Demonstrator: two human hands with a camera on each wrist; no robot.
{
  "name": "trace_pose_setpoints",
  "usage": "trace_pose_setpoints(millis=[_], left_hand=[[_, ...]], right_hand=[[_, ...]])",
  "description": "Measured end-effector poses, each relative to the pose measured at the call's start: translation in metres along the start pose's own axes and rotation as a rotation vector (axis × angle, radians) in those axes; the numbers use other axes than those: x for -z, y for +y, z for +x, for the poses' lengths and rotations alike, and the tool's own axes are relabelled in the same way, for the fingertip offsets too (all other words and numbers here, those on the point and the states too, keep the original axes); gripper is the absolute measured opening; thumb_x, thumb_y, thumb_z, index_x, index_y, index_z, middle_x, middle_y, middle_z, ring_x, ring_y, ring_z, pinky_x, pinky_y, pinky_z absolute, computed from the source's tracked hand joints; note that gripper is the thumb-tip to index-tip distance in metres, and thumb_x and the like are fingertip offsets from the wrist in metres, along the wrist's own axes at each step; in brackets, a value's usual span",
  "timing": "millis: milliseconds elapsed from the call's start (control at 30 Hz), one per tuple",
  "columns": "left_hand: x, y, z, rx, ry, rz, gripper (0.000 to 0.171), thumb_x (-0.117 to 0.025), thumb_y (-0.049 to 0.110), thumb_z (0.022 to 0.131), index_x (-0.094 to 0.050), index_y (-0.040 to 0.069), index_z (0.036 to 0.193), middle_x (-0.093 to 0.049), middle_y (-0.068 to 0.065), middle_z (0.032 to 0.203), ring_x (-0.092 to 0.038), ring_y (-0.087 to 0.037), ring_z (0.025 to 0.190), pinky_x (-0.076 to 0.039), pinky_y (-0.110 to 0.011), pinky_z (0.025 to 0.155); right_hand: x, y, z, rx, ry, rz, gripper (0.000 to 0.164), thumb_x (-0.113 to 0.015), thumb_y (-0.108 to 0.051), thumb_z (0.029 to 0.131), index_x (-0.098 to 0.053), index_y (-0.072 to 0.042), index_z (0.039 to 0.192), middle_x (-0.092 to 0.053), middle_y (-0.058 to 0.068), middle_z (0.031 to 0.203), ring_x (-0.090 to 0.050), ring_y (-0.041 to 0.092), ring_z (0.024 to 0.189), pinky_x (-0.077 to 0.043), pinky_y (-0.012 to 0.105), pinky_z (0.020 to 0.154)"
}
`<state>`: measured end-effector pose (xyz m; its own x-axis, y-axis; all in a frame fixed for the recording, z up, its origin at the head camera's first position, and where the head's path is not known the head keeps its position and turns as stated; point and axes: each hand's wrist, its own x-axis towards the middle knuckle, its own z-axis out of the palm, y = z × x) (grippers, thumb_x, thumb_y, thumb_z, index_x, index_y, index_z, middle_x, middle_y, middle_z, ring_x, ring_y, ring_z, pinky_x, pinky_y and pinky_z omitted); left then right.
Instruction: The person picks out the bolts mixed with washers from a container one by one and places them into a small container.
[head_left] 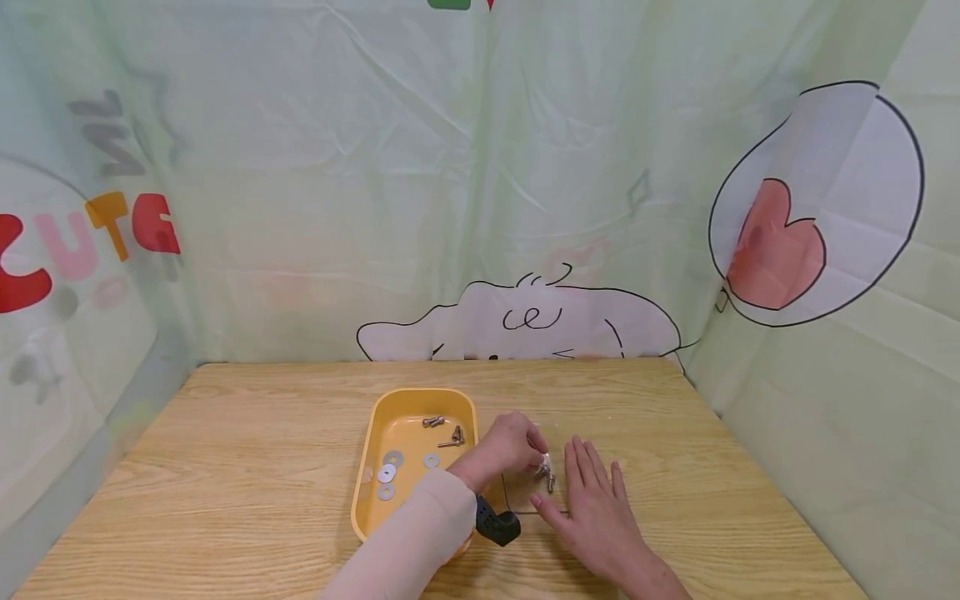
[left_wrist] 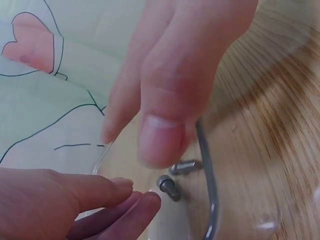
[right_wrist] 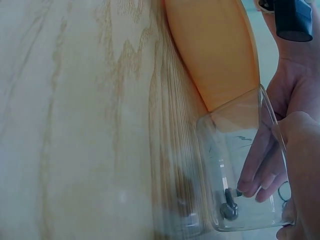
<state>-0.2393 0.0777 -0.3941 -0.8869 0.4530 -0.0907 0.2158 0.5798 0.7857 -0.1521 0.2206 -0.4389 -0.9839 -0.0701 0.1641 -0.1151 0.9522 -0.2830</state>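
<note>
In the head view a small clear plastic box (head_left: 534,512) stands to the right of a yellow tray. Several metal screws (head_left: 551,482) lie in the box; two show in the left wrist view, one a cap-head screw (left_wrist: 169,188). My left hand (head_left: 508,442) reaches over the box from the left, fingers bent, fingertips (left_wrist: 150,201) close beside the screws with nothing visible between them. My right hand (head_left: 596,508) rests flat along the box's right side, fingers straight, its thumb (left_wrist: 162,135) by the near right part. Through the box wall the left fingers (right_wrist: 260,172) also show.
The yellow tray (head_left: 365,483) holds more screws (head_left: 433,422) and several flat washers (head_left: 386,473). My left sleeve and the black wrist camera (head_left: 498,527) pass over its near right side. A printed curtain (head_left: 315,208) borders the wooden table (head_left: 247,467).
</note>
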Motion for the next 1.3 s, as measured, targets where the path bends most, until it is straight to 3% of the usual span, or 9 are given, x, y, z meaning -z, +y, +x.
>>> trace_pose_setpoints(millis=[267,500,833,1067,1300], left_hand=[[0.003,-0.004,-0.002,0.034,-0.01,-0.131,0.011,-0.07,0.001,0.089,-0.075,-0.002,0.098,-0.07,-0.005,0.082,-0.07,-0.014,0.072,-0.061,-0.028,0.069],[0.009,-0.008,-0.003,0.012,-0.021,-0.213,0.011,-0.07,0.003,0.089,-0.075,-0.001,0.098,-0.071,-0.004,0.084,-0.073,-0.016,0.073,-0.062,-0.03,0.072],[0.03,-0.011,-0.007,0.01,-0.006,-0.3,0.012,-0.068,0.007,0.091,-0.074,0.003,0.101,-0.072,-0.006,0.086,-0.072,-0.016,0.077,-0.062,-0.035,0.08],[0.045,-0.017,-0.007,0.027,0.03,-0.409,0.012,-0.07,0.004,0.089,-0.074,0.0,0.1,-0.073,-0.01,0.087,-0.075,-0.027,0.084,-0.063,-0.033,0.077],[0.061,-0.026,-0.011,0.028,0.04,-0.443,0.015,-0.068,0.006,0.091,-0.072,0.0,0.104,-0.071,-0.01,0.094,-0.074,-0.024,0.088,-0.061,-0.04,0.086]], right_hand=[[0.0,-0.002,0.001,-0.001,-0.007,-0.012,0.094,-0.048,-0.065,0.094,-0.025,0.005,0.153,-0.023,0.024,0.162,-0.016,0.042,0.151,-0.011,0.072,0.117],[0.001,-0.002,0.0,0.012,-0.01,-0.005,0.093,-0.049,-0.064,0.095,-0.026,0.005,0.153,-0.023,0.024,0.161,-0.016,0.043,0.151,-0.01,0.072,0.116],[0.004,-0.003,-0.001,0.033,0.012,-0.012,0.093,-0.051,-0.062,0.094,-0.026,0.006,0.152,-0.023,0.025,0.161,-0.017,0.044,0.151,-0.01,0.072,0.116],[0.01,-0.013,0.001,0.089,0.047,-0.013,0.092,-0.046,-0.064,0.096,-0.027,0.004,0.153,-0.024,0.022,0.162,-0.017,0.04,0.151,-0.009,0.069,0.117],[0.015,-0.028,0.003,0.119,0.038,0.007,0.092,-0.047,-0.065,0.095,-0.026,0.003,0.154,-0.022,0.02,0.163,-0.015,0.038,0.153,-0.006,0.067,0.12]])
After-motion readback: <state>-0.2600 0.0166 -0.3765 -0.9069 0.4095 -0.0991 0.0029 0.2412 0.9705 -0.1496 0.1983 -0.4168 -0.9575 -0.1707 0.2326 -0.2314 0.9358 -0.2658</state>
